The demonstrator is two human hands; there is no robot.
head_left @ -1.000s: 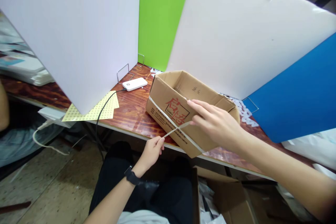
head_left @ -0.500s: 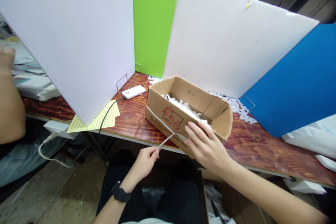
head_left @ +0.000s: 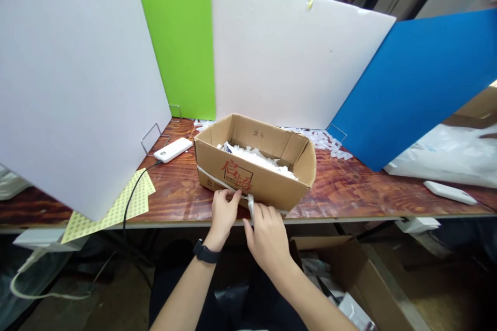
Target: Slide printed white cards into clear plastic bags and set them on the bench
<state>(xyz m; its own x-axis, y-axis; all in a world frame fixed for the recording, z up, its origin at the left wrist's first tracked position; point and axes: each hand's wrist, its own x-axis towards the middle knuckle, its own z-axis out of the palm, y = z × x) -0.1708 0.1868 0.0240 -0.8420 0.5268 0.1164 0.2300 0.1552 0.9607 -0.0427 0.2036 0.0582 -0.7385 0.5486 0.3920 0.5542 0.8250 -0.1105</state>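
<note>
An open cardboard box (head_left: pixel 267 189) with red lettering stands at the table's front edge, holding white pieces (head_left: pixel 256 156). A thin white strap (head_left: pixel 217 180) runs round the lower part of its near side. At the front of the box, my left hand (head_left: pixel 225 213) is closed, thumb and fingertips pinching the strap. Close to its right, my right hand (head_left: pixel 269 235) has its fingers curled against the box. A pale loose end (head_left: pixel 251 205) of the strap passes down between its thumb and fingers. The fingertips partly hide the strap there.
A white power bank (head_left: pixel 173 150) with a black cable lies left of the box, near yellow dotted sheets (head_left: pixel 134 201). White, green and blue boards stand behind. White plastic pieces (head_left: pixel 322 139) lie along the back; another white device (head_left: pixel 450 192) is at right. Below sits an open carton (head_left: pixel 382 282).
My view has swung right. The box now sits straighter on the table. My left hand has moved up to the box front, and my right hand has come off the rim down to the strap.
</note>
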